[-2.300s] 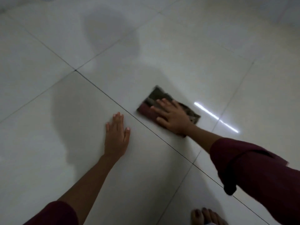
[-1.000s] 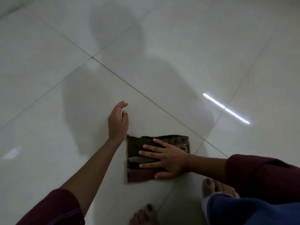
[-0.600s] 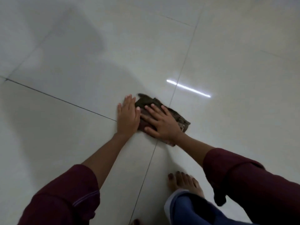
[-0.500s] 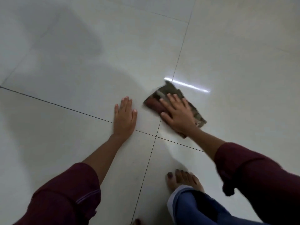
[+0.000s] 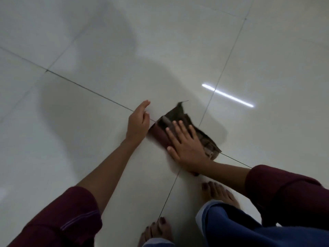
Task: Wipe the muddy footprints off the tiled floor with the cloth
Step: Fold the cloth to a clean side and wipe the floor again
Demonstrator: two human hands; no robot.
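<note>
A folded dark cloth (image 5: 175, 116), brown and maroon, lies on the pale glossy tiled floor (image 5: 106, 50) where two grout lines cross. My right hand (image 5: 187, 147) presses flat on the cloth with fingers spread, covering its near half. My left hand (image 5: 138, 122) is just left of the cloth, tilted on its edge with fingers together, touching or nearly touching the cloth's left end. No muddy footprints can be made out on the tiles in this dim light.
My bare feet stand close below the cloth, one (image 5: 219, 194) at the right and one (image 5: 156, 232) at the bottom edge, with blue trouser legs (image 5: 240, 227). A bright strip of reflected light (image 5: 227, 95) lies on the floor to the right.
My right hand has slid the cloth back toward me and to the left, onto the grout crossing. My left hand has lifted from flat on the tile onto its edge beside the cloth.
</note>
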